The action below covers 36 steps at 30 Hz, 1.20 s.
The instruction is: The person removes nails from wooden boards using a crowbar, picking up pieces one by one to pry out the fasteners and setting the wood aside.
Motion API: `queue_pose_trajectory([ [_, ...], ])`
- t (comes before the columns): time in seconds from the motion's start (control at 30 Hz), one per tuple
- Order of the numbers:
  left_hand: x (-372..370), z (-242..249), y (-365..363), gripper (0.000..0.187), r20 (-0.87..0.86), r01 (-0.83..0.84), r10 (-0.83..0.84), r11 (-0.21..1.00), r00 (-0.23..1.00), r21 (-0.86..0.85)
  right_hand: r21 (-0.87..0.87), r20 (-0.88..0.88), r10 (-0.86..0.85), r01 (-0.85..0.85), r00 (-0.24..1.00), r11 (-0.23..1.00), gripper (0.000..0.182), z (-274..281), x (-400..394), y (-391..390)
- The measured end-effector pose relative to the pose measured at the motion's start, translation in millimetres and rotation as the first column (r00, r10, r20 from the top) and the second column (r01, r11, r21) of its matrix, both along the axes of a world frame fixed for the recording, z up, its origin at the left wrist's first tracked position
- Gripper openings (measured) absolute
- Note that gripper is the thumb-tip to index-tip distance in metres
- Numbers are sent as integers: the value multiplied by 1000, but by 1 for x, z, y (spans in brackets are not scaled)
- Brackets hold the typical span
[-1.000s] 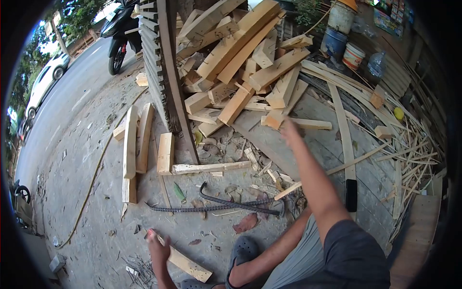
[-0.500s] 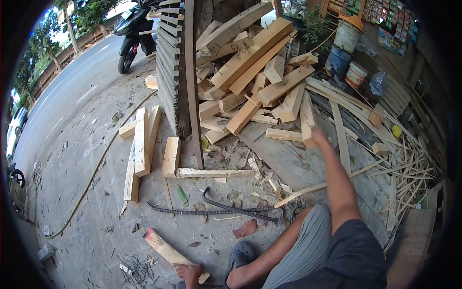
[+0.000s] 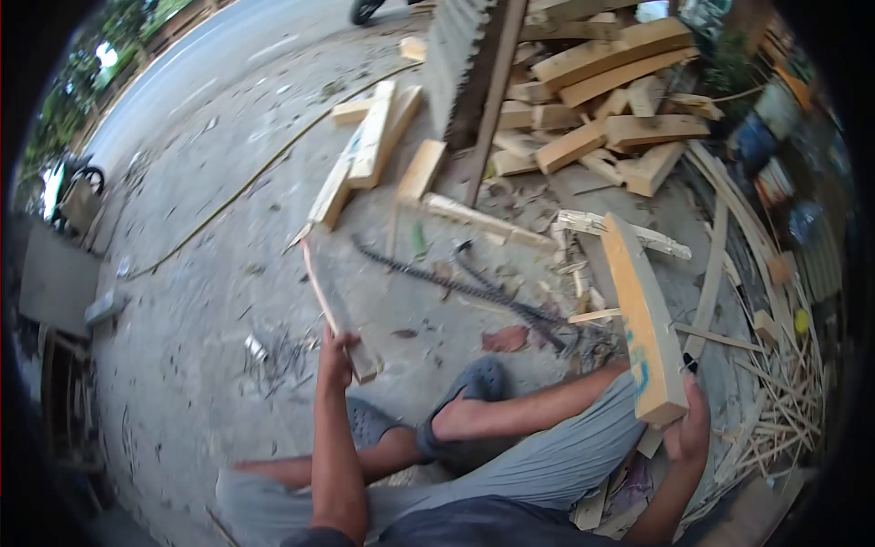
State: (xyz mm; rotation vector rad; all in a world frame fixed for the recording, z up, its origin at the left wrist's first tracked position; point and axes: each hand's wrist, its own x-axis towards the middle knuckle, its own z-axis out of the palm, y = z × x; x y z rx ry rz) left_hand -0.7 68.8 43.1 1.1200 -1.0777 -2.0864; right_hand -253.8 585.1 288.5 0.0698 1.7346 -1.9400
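My left hand [image 3: 337, 358] is closed round the lower end of a narrow wooden piece [image 3: 330, 296], which slants up above the ground. On the right, my right hand [image 3: 690, 424] grips the lower end of a thick wooden beam [image 3: 633, 310] with blue marks near that end. The beam stands up at a slant beside my knee. Between the two pieces, dark ribbed bars [image 3: 456, 283] lie on the concrete. Scattered nails [image 3: 290, 356] lie to the left of my left hand.
A pile of wooden beams [image 3: 629, 91] rises at the back right, beside a corrugated metal sheet [image 3: 453, 68]. More blocks [image 3: 374, 137] lie left of it. Thin wood strips [image 3: 775, 410] cover the right side. My sandals [image 3: 478, 383] rest in front.
The view has turned and shifted. My right hand has come back from the pile with a beam now held near my knee. My left hand has raised the narrow piece.
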Motion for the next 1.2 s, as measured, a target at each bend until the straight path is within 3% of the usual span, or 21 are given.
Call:
queue_pose_trajectory([
  [0.07, 1, 49, -7, 92, 68, 9, 4, 981, 998, -193, -134, 100, 78, -65, 992, 989, 58, -21, 19, -2],
  [0.13, 10, 81, -19, 104, 158, 88, -30, 924, 987, -373, -341, 212, 307, -224, 928, 913, 61, -53, 30, -20],
  [0.23, 22, 137, -16, 110, 238, 128, -31, 906, 971, -404, -470, 334, 405, -222, 851, 854, 63, -74, 55, -89],
  [0.27, 26, 138, -19, 110, 231, 146, -49, 893, 972, -426, -548, 354, 475, -233, 806, 803, 64, -88, 61, -113],
  [0.33, 40, 135, -22, 111, 230, 170, -68, 869, 971, -464, -561, 225, 610, -411, 760, 719, 59, -114, 74, -171],
  [0.4, 48, 131, -17, 111, 247, 119, 13, 852, 969, -510, -509, 173, 611, -461, 772, 727, 54, -170, 95, -227],
  [0.47, 60, 124, -19, 111, 311, 121, 51, 852, 949, -509, -502, 229, 637, -471, 736, 725, 56, -205, 118, -269],
  [0.53, 64, 152, -6, 109, 491, 177, 97, 858, 866, -482, -44, -82, 695, -700, 714, 713, 58, -252, 140, -289],
  [0.57, 68, 161, 0, 108, 577, 205, 114, 865, 809, -458, 209, -215, 740, -710, 638, 673, 59, -272, 150, -290],
  [0.67, 90, 138, -4, 104, 703, 304, 190, 803, 685, -513, 350, -146, 873, -801, 465, 485, 72, -313, 163, -269],
  [0.7, 93, 137, -3, 103, 740, 355, 217, 769, 637, -531, 383, 1, 898, -829, 440, 406, 74, -291, 163, -261],
  [0.8, 101, 127, -9, 104, 777, 453, 71, 778, 626, -436, 679, 205, 910, -722, 361, 134, 70, -288, 183, -257],
  [0.83, 100, 115, -16, 106, 750, 501, -6, 747, 662, -436, 842, 75, 915, -517, 397, 155, 66, -294, 199, -258],
  [0.87, 101, 101, -18, 107, 750, 544, -57, 726, 659, -422, 855, 53, 935, -500, 349, 139, 63, -300, 197, -255],
  [0.93, 90, 92, -8, 107, 746, 623, -160, 676, 646, -394, 882, 12, 969, -460, 249, 107, 56, -259, 181, -267],
  [0.97, 83, 87, -4, 108, 764, 686, -218, 629, 607, -366, 885, 38, 968, -458, 248, 83, 46, -248, 159, -274],
  [1.03, 65, 70, 4, 107, 854, 813, -205, 470, 479, -343, 905, -15, 909, -381, 417, 190, 40, -241, 104, -279],
  [1.1, 54, 17, 5, 108, 906, 871, -129, 355, 404, -339, 989, -32, 891, -113, 452, 93, 40, -248, 47, -268],
  [1.13, 51, -7, 9, 109, 922, 883, -79, 329, 378, -334, 992, 57, 849, -127, 525, 12, 44, -241, 25, -258],
  [1.17, 50, -16, 15, 111, 954, 928, 23, 226, 298, -295, 992, 115, 789, -118, 604, -54, 48, -257, -2, -245],
  [1.2, 49, -21, 19, 108, 940, 907, 43, 251, 340, -339, 985, 170, 717, -117, 676, -124, 53, -274, -30, -232],
])
